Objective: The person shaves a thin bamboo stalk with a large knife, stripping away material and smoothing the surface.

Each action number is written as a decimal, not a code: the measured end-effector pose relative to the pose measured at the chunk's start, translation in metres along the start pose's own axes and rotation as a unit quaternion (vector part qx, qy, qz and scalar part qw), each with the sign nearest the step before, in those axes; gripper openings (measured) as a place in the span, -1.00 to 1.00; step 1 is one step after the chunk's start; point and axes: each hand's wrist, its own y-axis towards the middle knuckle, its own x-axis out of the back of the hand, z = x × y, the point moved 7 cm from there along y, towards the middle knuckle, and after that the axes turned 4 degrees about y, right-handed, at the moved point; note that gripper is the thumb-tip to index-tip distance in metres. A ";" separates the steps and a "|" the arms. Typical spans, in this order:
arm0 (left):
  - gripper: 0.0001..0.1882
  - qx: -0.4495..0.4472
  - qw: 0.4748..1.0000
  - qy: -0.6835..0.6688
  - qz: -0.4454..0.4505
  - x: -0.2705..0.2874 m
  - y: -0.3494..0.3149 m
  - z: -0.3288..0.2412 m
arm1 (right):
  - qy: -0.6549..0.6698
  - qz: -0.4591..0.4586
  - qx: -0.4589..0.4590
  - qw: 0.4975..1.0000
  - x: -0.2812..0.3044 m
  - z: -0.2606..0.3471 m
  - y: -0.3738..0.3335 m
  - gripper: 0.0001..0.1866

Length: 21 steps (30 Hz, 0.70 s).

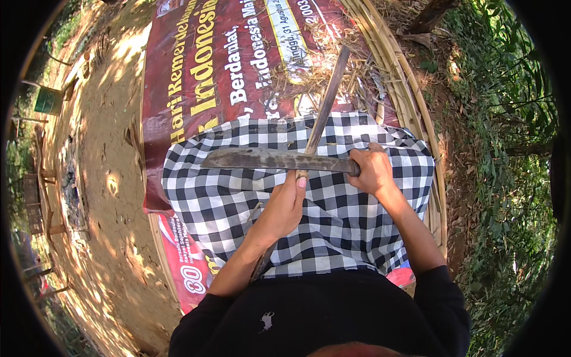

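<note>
My right hand grips the handle of a long, dark, rusty machete, whose blade lies sideways across my lap, pointing left. My left hand holds a long thin bamboo strip that runs from under my forearm up and away to the right, passing beneath the blade. My thumb rests on the strip just below the blade. A black-and-white checked cloth covers my lap under both hands.
A dark red printed banner lies on the ground ahead, strewn with bamboo shavings. A bundle of long bamboo slats curves along the right. Bare earth lies to the left, grass and plants to the right.
</note>
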 end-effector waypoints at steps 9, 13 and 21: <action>-0.56 -0.036 0.999 0.007 -0.029 0.011 0.020 0.000 | -0.011 -0.016 0.003 1.000 -0.002 -0.023 0.030 -0.72; -0.58 -0.005 0.998 -0.062 -0.022 0.014 0.013 0.016 | 0.011 0.010 0.020 1.000 -0.003 0.033 0.024 -0.76; -0.62 0.002 0.991 -0.128 0.025 0.004 -0.020 0.013 | 0.002 -0.084 -0.280 0.956 0.034 -0.106 0.036 -0.76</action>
